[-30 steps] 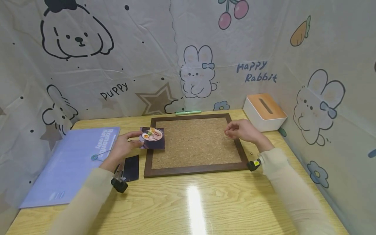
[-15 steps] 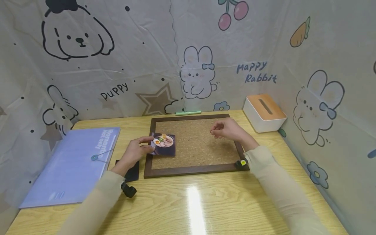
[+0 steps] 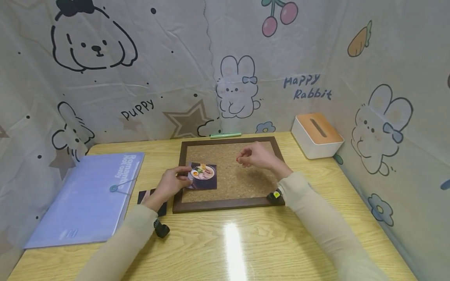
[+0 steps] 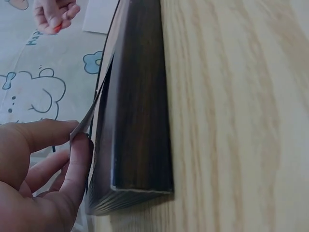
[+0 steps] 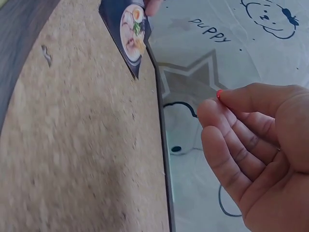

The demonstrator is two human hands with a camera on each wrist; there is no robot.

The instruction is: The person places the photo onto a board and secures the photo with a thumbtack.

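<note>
My left hand (image 3: 172,182) pinches the left edge of a square photo card (image 3: 204,183) printed with a bowl of ramen. The card lies over the left part of a cork board (image 3: 228,193) with a dark wooden frame. In the left wrist view, the card's edge (image 4: 89,116) sits between thumb and finger, tilted up off the frame. My right hand (image 3: 258,156) is above the middle of the board, apart from it. Between its thumb and forefinger it pinches a small red push pin (image 5: 219,94), mostly hidden by the fingertips.
A blue document folder (image 3: 81,199) lies at the left of the table. Dark cards (image 3: 162,210) lie beside the board, partly under the left wrist. A green pen (image 3: 225,136) is behind the board, and a tissue box (image 3: 318,136) stands at the back right.
The left hand has carried the ramen card right and slightly nearer, from the frame's left edge onto the cork. The right hand has moved left over the board with the push pin.
</note>
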